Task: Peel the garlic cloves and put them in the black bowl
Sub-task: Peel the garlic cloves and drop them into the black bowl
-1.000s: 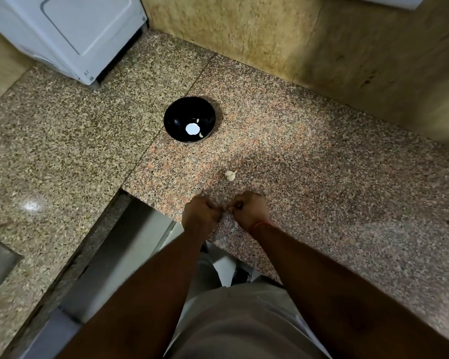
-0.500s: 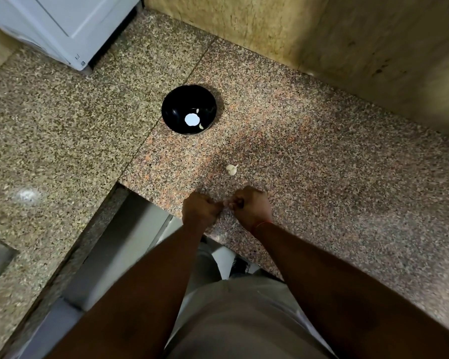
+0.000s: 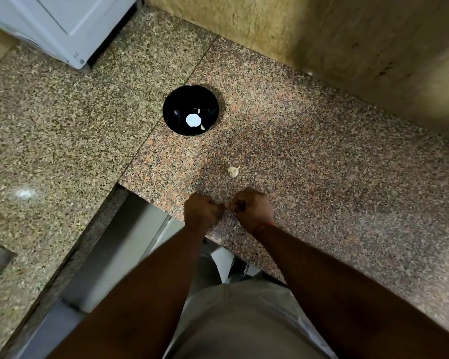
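I am holding my left hand (image 3: 201, 209) and my right hand (image 3: 253, 207) close together over the near edge of the granite counter (image 3: 322, 164), both with fingers curled in tight, and between them I am pinching something small that I take to be a garlic clove (image 3: 228, 206); it is almost wholly hidden by my fingertips, so I cannot tell how much skin is on it. The rest of the garlic (image 3: 233, 171) is lying on the counter just beyond my hands, a pale lump with a papery tail. The black bowl (image 3: 174, 112) is sitting farther away and to the left, well apart from my hands, with what look like a couple of pale cloves (image 3: 202, 127) near its right side and a bright glare in its middle. I am judging the clove to be light, firm but bruisable, and slick once bared, so I am favouring a nail-tip hold at the pointed end, peeling the dry skin there and gripping gently by the flat sides.
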`<state>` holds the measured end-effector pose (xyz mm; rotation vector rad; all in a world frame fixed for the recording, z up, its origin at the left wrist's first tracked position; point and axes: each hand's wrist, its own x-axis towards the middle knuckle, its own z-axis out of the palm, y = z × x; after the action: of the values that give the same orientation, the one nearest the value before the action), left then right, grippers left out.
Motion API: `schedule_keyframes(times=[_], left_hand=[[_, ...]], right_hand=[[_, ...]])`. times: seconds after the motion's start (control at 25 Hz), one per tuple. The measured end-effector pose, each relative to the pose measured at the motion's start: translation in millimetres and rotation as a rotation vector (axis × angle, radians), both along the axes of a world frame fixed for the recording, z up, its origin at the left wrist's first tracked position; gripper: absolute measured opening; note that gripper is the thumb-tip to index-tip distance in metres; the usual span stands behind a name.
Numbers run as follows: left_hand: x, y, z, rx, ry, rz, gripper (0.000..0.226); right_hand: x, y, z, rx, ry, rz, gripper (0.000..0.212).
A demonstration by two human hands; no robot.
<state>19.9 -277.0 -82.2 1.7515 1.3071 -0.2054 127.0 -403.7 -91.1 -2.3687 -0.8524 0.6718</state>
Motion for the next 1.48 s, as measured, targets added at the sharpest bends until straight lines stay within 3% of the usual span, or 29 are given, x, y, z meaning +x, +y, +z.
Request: schedule_keyframes(times=[0.2, 0.32, 0.44, 0.6, 0.8, 1.0, 1.24, 1.36, 1.48], left_hand=[[-1.6, 0.7, 1.5, -0.049, -0.023, 0.012, 0.042], [-6.1, -2.5, 1.5, -0.08, -0.087, 0.038, 0.03], [-7.8, -8.5, 1.0, -0.16, -0.316, 0.134, 0.005], [-8.8, -16.0, 0.8, -0.193, -0.444, 0.123, 0.004], [-9.5, -21.6, 3.6, -0.119, -0.435, 0.101, 0.013], [-8.2, -21.6, 4.8, -0.1, -0.439, 0.181, 0.005], [-3.7, -22.2, 12.0, -0.123, -0.487, 0.197, 0.008], [-4.9, -21.1, 10.4, -0.061, -0.537, 0.125, 0.002], [-5.7, -17.8, 11.2, 0.161, -0.553, -0.077, 0.004]], right_hand=[[2.9, 2.0, 14.3, -0.001, 0.038, 0.045, 0.02], [7.3, -0.1, 13.0, 0.042, 0.202, -0.09, 0.022], [6.9, -0.5, 6.7, 0.137, 0.412, -0.272, 0.016], [1.4, -1.8, 7.2, 0.25, 0.684, -0.408, 0.014], [-1.1, -7.5, 11.4, 0.273, 0.654, -0.318, 0.016], [0.2, -5.8, 18.7, 0.303, 0.686, -0.352, 0.017], [6.2, -6.7, 26.0, 0.303, 0.52, -0.272, 0.015], [9.0, -6.4, 28.1, 0.284, 0.45, -0.223, 0.016], [11.8, -6.4, 30.5, 0.279, 0.45, -0.214, 0.015]])
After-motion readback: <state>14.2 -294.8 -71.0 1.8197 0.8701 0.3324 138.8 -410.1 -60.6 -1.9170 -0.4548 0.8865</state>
